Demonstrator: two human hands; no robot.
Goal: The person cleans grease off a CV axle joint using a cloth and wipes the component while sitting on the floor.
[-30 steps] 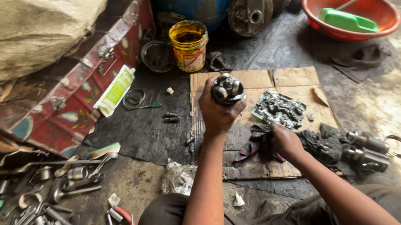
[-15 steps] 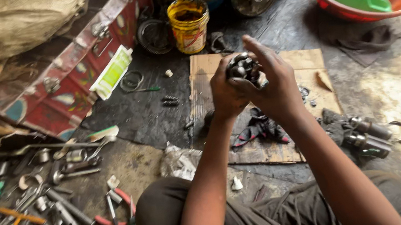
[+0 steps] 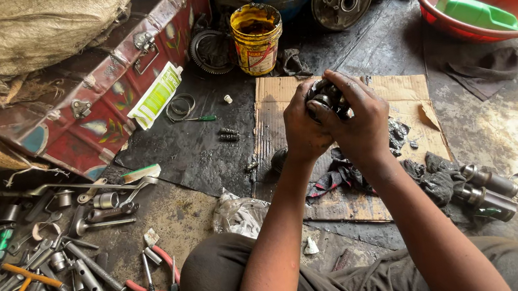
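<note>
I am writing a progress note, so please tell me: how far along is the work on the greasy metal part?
Seemingly done: the round greasy metal joint is off the floor, apart from the two steel shafts. In hand: the left hand and right hand both grip it above the brown cardboard sheet. Apparently left: black greasy rags and small springs lie loose; nothing looks reassembled.
</note>
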